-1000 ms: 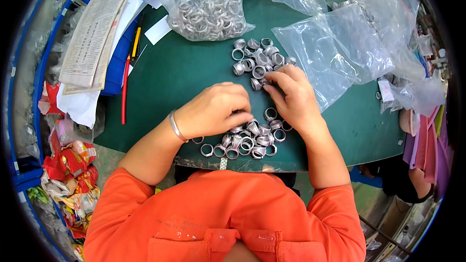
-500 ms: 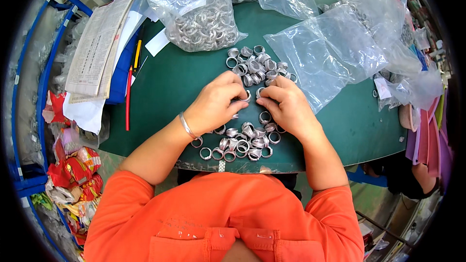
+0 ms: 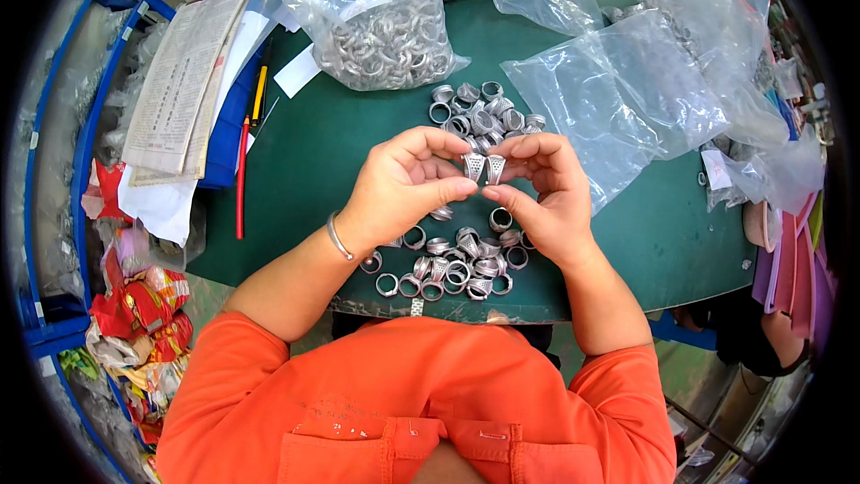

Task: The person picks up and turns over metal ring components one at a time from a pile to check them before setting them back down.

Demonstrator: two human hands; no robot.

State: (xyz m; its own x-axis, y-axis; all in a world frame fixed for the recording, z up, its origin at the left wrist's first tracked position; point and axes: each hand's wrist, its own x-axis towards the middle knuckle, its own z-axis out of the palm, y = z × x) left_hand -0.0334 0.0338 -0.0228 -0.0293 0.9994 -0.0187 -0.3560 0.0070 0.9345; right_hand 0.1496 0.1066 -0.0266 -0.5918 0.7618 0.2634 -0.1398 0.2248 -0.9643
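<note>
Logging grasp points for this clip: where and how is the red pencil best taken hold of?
Probably pinched across the lower half of the red pencil, coming from the right: its thin, straight shaft lies over the green table, while its upper half runs close beside the blue tray.

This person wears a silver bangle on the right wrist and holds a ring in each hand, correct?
Not quite: in the head view, the silver bangle is on the left wrist. The left hand and right hand do each hold a ring.
</note>
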